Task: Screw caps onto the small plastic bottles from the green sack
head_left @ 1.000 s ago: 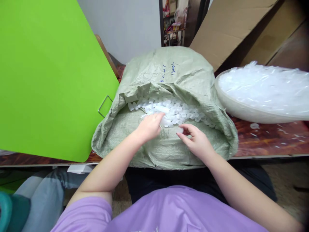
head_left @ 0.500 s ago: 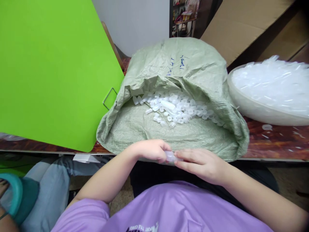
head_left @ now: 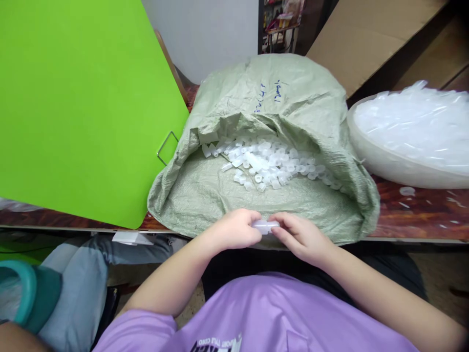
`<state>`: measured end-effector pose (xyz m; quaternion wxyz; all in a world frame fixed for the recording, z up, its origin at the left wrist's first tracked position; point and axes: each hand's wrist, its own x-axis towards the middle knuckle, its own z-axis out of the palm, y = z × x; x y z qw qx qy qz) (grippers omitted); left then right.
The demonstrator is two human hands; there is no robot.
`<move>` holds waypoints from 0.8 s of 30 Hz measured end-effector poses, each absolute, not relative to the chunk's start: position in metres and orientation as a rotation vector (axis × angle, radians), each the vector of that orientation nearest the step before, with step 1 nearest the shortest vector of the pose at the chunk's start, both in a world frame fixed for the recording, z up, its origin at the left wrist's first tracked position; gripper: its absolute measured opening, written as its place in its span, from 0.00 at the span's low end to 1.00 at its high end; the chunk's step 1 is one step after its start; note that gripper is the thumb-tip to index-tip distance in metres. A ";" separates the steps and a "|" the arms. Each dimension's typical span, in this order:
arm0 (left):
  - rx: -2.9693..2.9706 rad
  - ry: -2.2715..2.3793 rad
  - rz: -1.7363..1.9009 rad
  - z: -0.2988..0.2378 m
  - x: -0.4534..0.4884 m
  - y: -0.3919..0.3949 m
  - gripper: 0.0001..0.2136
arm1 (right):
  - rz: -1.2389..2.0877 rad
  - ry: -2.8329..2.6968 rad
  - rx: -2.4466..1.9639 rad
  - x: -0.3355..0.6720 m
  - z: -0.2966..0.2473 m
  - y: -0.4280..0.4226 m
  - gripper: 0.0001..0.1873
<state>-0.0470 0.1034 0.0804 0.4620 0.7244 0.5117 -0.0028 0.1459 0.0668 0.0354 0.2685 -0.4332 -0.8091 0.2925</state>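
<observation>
Just in front of the sack's mouth, my left hand point(head_left: 240, 229) is closed round one end of a small translucent white plastic tube point(head_left: 264, 227). My right hand point(head_left: 305, 235) pinches the tube's other end between thumb and fingers. The tube lies level between the two hands, and its left end is hidden in my left fist. Behind them a pale green woven sack point(head_left: 220, 195) lies on its side, mouth towards me. Many small white plastic caps and short tube pieces point(head_left: 267, 161) are heaped inside it.
A bowl point(head_left: 388, 168) heaped with clear plastic pieces stands on the right of the brown table point(head_left: 395, 215). A large green panel point(head_left: 84, 107) blocks the left. Cardboard point(head_left: 366, 39) leans behind. Another person's jeans leg point(head_left: 78, 288) and a teal bucket point(head_left: 44, 293) are at lower left.
My right fingers have shifted from lying along the tube to pinching its end, so more of it shows. Both hands have risen slightly. The other person's hand at the bucket has moved.
</observation>
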 end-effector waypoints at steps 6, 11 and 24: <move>1.719 1.238 -0.008 0.073 -0.052 0.097 0.05 | 0.686 -2.199 -1.163 0.142 0.033 0.069 0.16; 1.698 1.235 0.033 0.072 -0.056 0.091 0.04 | 0.889 -2.184 -1.302 0.139 0.034 0.071 0.24; 1.672 1.212 0.099 0.066 -0.055 0.072 0.09 | 0.697 -2.264 -1.093 0.124 0.037 0.070 0.21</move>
